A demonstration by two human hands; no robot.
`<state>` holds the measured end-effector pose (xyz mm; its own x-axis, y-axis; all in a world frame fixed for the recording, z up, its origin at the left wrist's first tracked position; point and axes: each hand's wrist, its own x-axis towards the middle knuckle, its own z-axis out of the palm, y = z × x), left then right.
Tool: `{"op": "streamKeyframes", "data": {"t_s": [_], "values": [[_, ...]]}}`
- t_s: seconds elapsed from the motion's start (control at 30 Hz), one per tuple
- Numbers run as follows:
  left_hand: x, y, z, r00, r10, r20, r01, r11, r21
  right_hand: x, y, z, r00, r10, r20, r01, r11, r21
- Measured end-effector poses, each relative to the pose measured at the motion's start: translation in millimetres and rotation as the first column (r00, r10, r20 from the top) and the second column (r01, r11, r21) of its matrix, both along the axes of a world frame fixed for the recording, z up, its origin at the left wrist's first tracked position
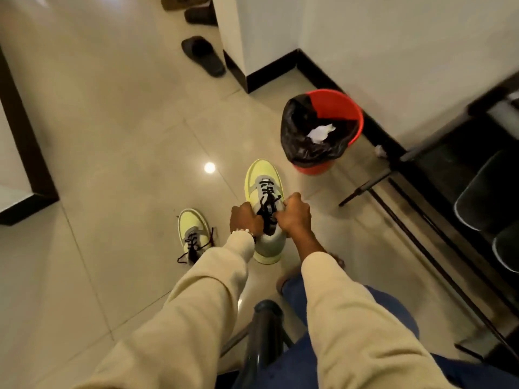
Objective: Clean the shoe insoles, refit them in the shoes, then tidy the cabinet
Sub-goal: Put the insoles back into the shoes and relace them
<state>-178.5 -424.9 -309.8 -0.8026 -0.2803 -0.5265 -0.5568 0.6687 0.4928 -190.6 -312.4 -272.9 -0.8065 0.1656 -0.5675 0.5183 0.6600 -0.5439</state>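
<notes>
Hands (246,220) (293,217) (both curled) around shoe (262,186)

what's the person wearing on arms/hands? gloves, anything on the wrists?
No gloves: both hands are bare. Long, loose beige sleeves cover both arms down to the wrists. The left hand has a beaded bracelet with pale beads at the cuff. The right hand shows nothing on its wrist.

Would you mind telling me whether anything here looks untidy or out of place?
The yellow-and-grey sneaker on the floor has its black laces loose and trailing on the tiles. A scrap of white paper lies on the floor behind the red bin, not inside it.
</notes>
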Motion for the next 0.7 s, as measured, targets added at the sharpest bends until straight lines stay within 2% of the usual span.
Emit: {"op": "streamKeyframes", "data": {"t_s": [0.17,0.27,0.37,0.47,0.6,0.7], "values": [[7,-23,-85,0.999,-0.019,0.031,0.022,0.996,-0.085,1,-29,-77,0.979,0.062,0.195,-0.057,0.998,-0.03],[15,-32,-125,0.997,-0.019,0.07,0.025,0.995,-0.097,-4,-38,-114,0.953,0.063,0.295,-0.032,0.993,-0.11],[15,-41,-161,0.996,-0.002,0.089,0.007,0.999,-0.054,-11,-47,-151,0.919,0.018,0.393,0.067,0.977,-0.203],[12,-48,-182,0.994,0.025,0.109,-0.025,1.0,0.0,-10,-59,-177,0.905,-0.015,0.426,0.136,0.957,-0.257],[22,-55,-200,0.977,0.076,0.201,-0.097,0.99,0.1,-2,-66,-195,0.88,-0.05,0.472,0.192,0.947,-0.259],[35,-57,-208,0.952,0.154,0.263,-0.219,0.946,0.238,0,-65,-199,0.88,-0.04,0.473,0.174,0.954,-0.243]]}}
